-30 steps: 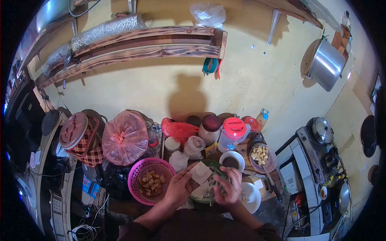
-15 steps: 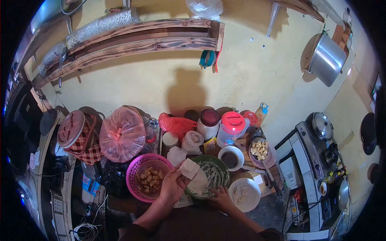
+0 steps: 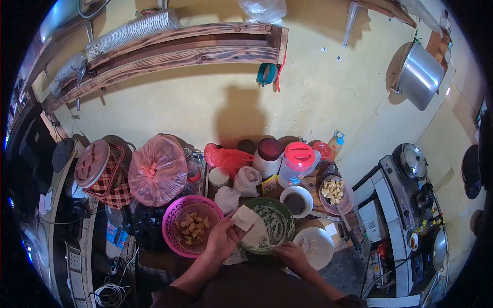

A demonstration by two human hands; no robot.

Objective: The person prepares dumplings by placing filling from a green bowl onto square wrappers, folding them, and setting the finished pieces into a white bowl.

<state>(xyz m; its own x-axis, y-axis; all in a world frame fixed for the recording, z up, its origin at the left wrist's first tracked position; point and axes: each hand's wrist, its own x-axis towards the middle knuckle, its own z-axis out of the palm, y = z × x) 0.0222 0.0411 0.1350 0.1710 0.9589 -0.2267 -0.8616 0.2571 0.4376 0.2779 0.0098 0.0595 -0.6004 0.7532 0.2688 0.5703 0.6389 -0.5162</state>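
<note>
One white square [image 3: 245,217] is held between the fingers of the left hand [image 3: 221,241], pinched at its lower left part, so that most of it is left showing beyond the fingertips. It is held up before the left edge of the one green bowl [image 3: 283,218], which is smeared with a white substance. The right hand [image 3: 295,257] is placed at the near rim of the green bowl, its fingers bunched together; whether anything is gripped by them cannot be told.

Two white bowls are seen: one dark-liquid bowl [image 3: 309,203], set just beyond the green bowl to the right, and one wide white bowl [image 3: 324,256], set right of the green bowl, with pale scraps in it. One pink basket [image 3: 168,228] is placed left of the green bowl, filled with brown chunks that are too closely heaped to be counted. One bowl of pale chunks [image 3: 348,198] is set farther right. Beyond the green bowl, one red-lidded pitcher [image 3: 298,169], one red bag [image 3: 229,158] and two white plastic bags [image 3: 247,180] are arranged.
</note>
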